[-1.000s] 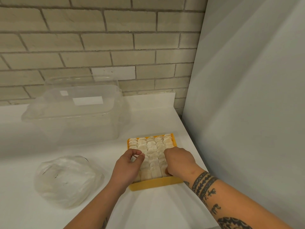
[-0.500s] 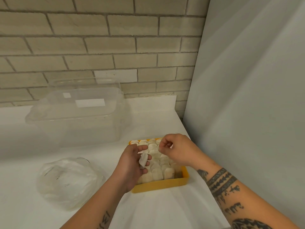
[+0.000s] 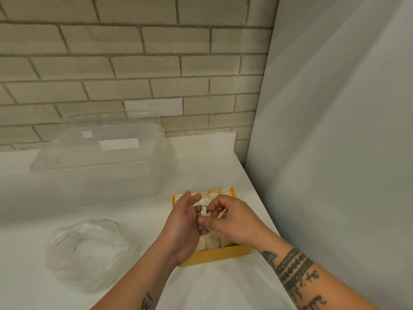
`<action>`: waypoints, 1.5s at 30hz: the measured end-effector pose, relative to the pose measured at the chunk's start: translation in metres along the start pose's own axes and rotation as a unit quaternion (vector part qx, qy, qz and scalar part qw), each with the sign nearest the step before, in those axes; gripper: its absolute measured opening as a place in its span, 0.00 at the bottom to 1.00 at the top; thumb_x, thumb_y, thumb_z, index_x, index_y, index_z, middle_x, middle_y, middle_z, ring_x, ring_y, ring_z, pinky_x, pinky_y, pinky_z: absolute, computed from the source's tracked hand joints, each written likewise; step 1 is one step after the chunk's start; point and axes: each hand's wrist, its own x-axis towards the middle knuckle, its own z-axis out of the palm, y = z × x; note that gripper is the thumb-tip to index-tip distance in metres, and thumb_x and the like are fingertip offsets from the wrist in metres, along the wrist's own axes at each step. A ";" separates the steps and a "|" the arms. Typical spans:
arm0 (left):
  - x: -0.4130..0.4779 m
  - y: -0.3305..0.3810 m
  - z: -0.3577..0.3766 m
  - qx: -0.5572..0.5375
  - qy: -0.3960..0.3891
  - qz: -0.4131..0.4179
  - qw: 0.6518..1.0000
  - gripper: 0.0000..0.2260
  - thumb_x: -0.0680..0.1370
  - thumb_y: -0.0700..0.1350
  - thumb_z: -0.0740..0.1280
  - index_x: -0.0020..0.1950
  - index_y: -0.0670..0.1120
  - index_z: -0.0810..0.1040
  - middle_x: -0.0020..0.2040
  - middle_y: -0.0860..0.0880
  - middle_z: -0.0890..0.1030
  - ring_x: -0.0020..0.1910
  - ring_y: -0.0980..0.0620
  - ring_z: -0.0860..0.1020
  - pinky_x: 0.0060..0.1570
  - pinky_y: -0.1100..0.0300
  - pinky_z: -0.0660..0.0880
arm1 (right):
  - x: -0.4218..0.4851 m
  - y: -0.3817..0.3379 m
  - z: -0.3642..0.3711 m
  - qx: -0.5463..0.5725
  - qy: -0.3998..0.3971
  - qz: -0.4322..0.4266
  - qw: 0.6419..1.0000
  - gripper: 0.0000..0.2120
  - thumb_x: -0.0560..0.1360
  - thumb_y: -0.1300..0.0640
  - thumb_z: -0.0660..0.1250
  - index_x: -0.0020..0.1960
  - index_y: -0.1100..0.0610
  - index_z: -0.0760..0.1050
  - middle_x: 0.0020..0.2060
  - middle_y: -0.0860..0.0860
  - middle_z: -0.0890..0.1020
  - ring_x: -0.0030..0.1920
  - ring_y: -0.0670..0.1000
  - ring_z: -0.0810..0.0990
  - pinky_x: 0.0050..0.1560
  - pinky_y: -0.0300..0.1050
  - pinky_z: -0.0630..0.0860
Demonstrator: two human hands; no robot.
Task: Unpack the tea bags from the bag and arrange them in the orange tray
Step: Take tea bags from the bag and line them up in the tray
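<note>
Pinching one tea bag [image 3: 203, 210] between thumb and curled fingers, the right grip [image 3: 234, 222] holds it just above the tray [image 3: 220, 253]. The left grip [image 3: 182, 224] meets it from the other side, fingers spread nearly straight and touching the bag; whether its thumb clamps too is hidden. To do this well, I would keep the pinch light and near the bag's top edge. I would then pick a gap in the rows [image 3: 210, 241] directly below and slide the bag in on edge, with the left fingers parting its neighbours so none topple. The tray under the grips looks almost full, so the fit will likely be snug. Well apart to the left of the grips lies the crumpled plastic bag [image 3: 89, 253], and beyond it stands a clear tub [image 3: 100, 157]. All sit on a white worktop [image 3: 223, 287], with a pale brick wall [image 3: 134, 63] behind and a grey panel [image 3: 335, 130] close on the right.
</note>
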 end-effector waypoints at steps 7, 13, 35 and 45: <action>-0.003 0.000 0.001 0.031 0.014 0.024 0.999 0.15 0.85 0.52 0.57 0.58 0.45 0.78 0.51 0.44 0.82 0.48 0.49 0.81 0.50 0.51 0.72 | 0.004 0.009 0.010 0.012 0.086 0.006 0.996 0.07 0.75 0.50 0.72 0.42 0.50 0.77 0.36 0.47 0.83 0.37 0.46 0.81 0.46 0.49 0.80; -0.005 -0.008 -0.004 0.293 0.065 0.108 0.948 0.02 0.80 0.43 0.70 0.50 0.48 0.83 0.41 0.52 0.86 0.42 0.53 0.83 0.49 0.55 0.80 | 0.012 0.007 -0.021 -0.026 0.029 -0.040 0.998 0.03 0.76 0.52 0.73 0.44 0.48 0.81 0.37 0.50 0.84 0.37 0.51 0.81 0.44 0.48 0.79; 0.013 -0.035 -0.069 0.559 0.201 0.077 0.801 0.23 0.82 0.40 0.59 0.78 0.50 0.64 0.69 0.45 0.77 0.68 0.42 0.74 0.63 0.48 0.73 | 0.022 0.044 -0.031 -0.488 -0.156 -0.026 0.859 0.08 0.74 0.57 0.69 0.52 0.50 0.83 0.49 0.50 0.81 0.45 0.51 0.79 0.40 0.43 0.73; 0.008 -0.035 -0.070 0.560 0.190 0.078 0.802 0.22 0.84 0.43 0.57 0.79 0.53 0.62 0.65 0.46 0.80 0.63 0.43 0.78 0.54 0.53 0.74 | 0.013 0.068 -0.015 -0.438 -0.036 -0.048 0.897 0.12 0.73 0.62 0.70 0.53 0.52 0.74 0.53 0.49 0.73 0.50 0.52 0.74 0.42 0.45 0.72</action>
